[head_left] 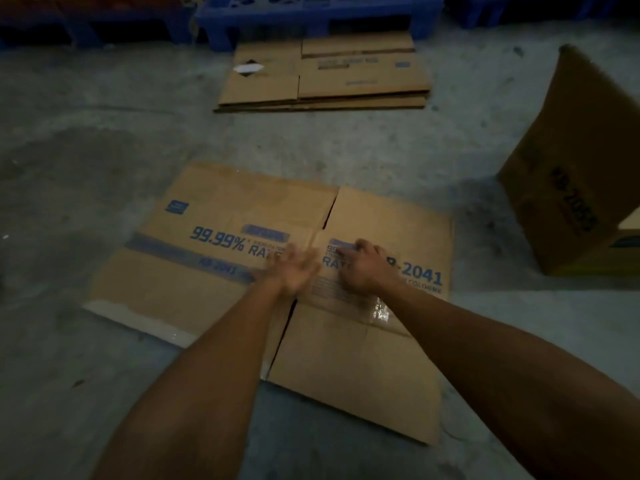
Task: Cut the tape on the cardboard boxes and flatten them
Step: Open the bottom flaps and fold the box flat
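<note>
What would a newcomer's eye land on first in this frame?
Probably the two bare forearms reaching in from the bottom, with the left hand and right hand pressing on a flattened cardboard box printed with blue lettering, at centre on the concrete floor. Next come the stack of flattened boxes farther back by a blue pallet, and the upright box standing at the right.
</note>
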Demonstrator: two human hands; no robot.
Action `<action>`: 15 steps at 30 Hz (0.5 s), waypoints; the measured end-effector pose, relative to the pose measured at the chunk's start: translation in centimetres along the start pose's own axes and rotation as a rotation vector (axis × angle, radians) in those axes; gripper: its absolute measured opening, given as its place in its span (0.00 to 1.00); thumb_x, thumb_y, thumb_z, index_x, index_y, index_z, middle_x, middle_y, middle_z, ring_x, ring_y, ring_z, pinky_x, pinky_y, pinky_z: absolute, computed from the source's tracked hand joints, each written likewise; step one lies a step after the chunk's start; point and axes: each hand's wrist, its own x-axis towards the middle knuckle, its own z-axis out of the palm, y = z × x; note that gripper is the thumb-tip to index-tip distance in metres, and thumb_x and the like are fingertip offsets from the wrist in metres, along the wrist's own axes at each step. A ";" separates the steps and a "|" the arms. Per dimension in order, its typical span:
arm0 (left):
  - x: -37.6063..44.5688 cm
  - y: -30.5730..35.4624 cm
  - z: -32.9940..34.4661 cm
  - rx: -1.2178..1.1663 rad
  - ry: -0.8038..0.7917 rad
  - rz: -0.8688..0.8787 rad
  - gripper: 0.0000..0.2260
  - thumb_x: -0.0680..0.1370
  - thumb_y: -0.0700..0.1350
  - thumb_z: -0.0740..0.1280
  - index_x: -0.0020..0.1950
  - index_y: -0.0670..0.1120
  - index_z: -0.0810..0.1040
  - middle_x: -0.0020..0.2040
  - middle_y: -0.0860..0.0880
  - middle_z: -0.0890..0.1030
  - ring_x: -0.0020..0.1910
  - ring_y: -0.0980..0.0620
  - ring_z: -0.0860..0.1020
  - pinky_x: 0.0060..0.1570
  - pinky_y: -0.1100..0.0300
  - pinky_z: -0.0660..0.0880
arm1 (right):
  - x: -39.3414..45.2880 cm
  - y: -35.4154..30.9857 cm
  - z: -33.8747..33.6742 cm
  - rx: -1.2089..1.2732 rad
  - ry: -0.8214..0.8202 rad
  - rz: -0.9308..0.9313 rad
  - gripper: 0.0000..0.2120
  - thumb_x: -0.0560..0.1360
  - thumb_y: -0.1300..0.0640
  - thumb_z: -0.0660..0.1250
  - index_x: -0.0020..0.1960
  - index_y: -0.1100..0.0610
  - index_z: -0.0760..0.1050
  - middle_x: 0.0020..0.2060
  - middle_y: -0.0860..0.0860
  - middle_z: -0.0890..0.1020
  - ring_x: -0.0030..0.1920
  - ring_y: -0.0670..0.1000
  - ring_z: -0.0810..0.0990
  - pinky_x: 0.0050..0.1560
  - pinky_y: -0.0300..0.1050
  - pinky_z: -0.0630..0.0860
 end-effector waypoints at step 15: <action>-1.0 1.1 4.3 0.073 -0.034 -0.032 0.35 0.79 0.63 0.60 0.78 0.67 0.40 0.80 0.53 0.34 0.78 0.40 0.36 0.67 0.24 0.50 | -2.4 7.0 3.2 0.041 0.178 0.066 0.33 0.71 0.43 0.70 0.74 0.41 0.64 0.77 0.50 0.58 0.77 0.55 0.56 0.75 0.58 0.54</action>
